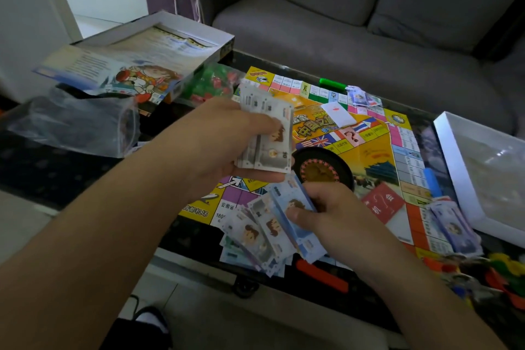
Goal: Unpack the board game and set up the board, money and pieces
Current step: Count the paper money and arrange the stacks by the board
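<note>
Two hands: both are busy with the paper money, above the near edge of the board (369, 156).
Left hand (227, 139): fingers and thumb curl round a grey stack of notes (270, 133), held up over the board's near-left part.
Right hand (335, 213): thumb presses down on a pale blue note (295, 207) atop a loose fan of mixed notes (255, 236), which lies over the board's near corner and spills onto the table (71, 167).
Board: laid flat and open on the table, with a dark roulette wheel (324, 170) near its middle, a red card deck (383, 202) at the near right and a white card (339, 113) farther back.
Other money: one purple pile (454, 227) sits on the board's right edge, another small pile (360, 96) at the far edge.
Box: the lid (127, 71) lies at the left, a white tray (483, 167) at the right.
Pieces: coloured tokens (502, 270) sit bunched at the near right, seemingly unsorted.
Step in hand: sorting notes by colour, as I judge it.
Doing it well: pin the fan with the thumb and slide off one colour at a time, so neighbours do not drag along.
Next care: square each stack before laying it down, apart from the purple piles.
Risk: the overhanging notes could slip off the table's near edge.
</note>
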Action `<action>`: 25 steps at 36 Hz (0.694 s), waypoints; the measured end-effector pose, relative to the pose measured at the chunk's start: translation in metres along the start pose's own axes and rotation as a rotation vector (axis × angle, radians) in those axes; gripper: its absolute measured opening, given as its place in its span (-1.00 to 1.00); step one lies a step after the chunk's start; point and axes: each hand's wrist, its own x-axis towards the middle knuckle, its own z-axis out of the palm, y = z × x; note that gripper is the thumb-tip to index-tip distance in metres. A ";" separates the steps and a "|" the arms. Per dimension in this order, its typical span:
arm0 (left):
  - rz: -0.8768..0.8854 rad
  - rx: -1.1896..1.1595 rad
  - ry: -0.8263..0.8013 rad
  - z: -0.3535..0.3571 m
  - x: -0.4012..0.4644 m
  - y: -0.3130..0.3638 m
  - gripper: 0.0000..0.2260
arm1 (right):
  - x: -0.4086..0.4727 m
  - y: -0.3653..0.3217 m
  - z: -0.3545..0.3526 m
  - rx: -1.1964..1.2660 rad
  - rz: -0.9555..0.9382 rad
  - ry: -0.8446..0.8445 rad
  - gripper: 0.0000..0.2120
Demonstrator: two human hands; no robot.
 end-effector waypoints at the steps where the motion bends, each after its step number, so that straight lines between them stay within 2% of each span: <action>1: -0.011 0.014 0.001 -0.001 0.004 -0.002 -0.31 | 0.000 0.000 0.000 0.000 -0.005 0.007 -0.85; 5: -0.021 -0.043 0.003 0.002 0.010 -0.009 -0.47 | 0.001 0.000 0.007 -0.029 -0.033 0.026 -0.88; 13: -0.032 -0.014 0.002 0.002 0.010 -0.013 -0.44 | 0.002 0.003 0.015 -0.050 -0.058 0.059 -0.87; 19: -0.018 -0.086 -0.007 0.006 0.005 -0.009 -0.57 | 0.001 0.003 0.014 -0.069 -0.067 0.062 -0.88; 25: 0.011 -0.063 -0.011 0.003 -0.005 -0.002 -0.38 | 0.001 -0.001 0.014 -0.069 -0.052 0.049 -0.87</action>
